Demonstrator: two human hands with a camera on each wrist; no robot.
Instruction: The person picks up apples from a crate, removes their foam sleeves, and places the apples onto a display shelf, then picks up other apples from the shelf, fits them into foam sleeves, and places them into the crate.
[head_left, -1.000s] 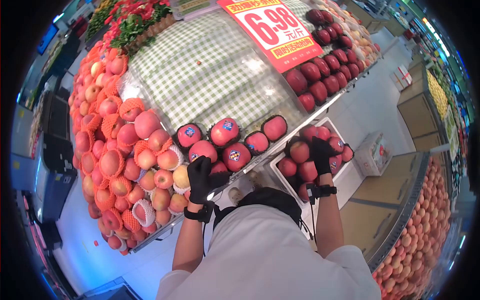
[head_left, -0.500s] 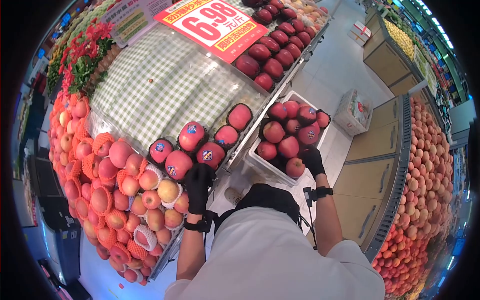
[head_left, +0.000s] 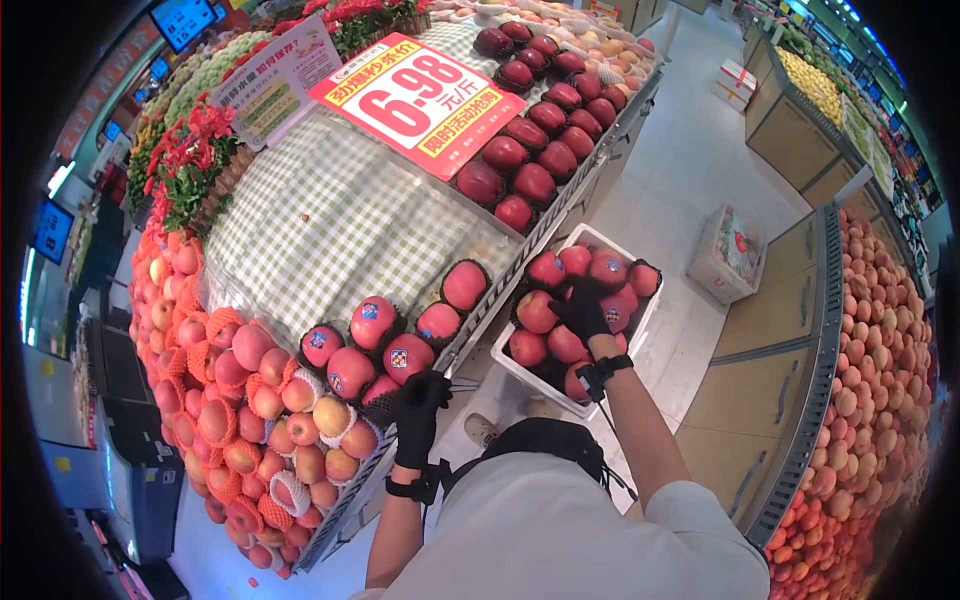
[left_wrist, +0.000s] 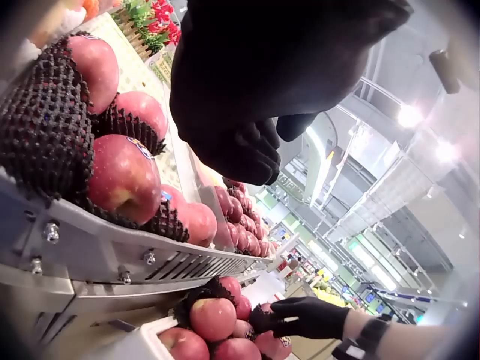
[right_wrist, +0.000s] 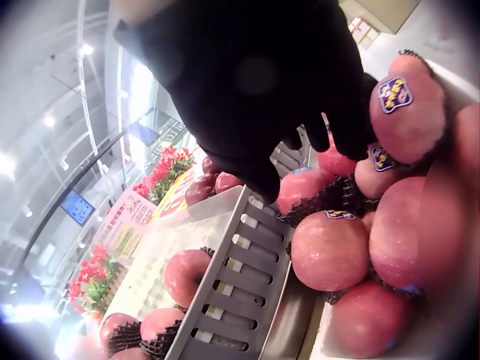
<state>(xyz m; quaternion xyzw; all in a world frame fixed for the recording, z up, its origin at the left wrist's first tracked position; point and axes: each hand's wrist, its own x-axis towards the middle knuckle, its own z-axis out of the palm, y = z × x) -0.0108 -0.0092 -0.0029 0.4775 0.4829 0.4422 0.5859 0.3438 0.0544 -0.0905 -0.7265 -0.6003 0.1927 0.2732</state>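
Observation:
My right hand (head_left: 585, 312), in a black glove, reaches over a white foam box (head_left: 540, 384) of red apples (head_left: 536, 312). In the right wrist view its fingers point down among them, fingertips right at an apple (right_wrist: 301, 187) in a black net. No apple is lifted. My left hand (head_left: 418, 415), also gloved, hovers at the stand's front edge with loosely curled fingers and nothing in them. Beside it, on the stand, sit several stickered apples (head_left: 410, 358) in black foam nets; a netted one (left_wrist: 46, 124) looms close in the left wrist view.
A slatted metal edge (head_left: 497, 305) runs along the stand, between the apples and the box. Checked cloth (head_left: 300, 215) covers the middle, below a red price sign (head_left: 415, 105). Dark red apples (head_left: 535, 182) line the far side; orange-netted apples (head_left: 213, 420) pile at left. Cabinets (head_left: 765, 390) stand right.
My right hand has moved from the box's near right side to over the apples in its middle. The left hand has drawn back slightly from the stand's apples. The head view has shifted.

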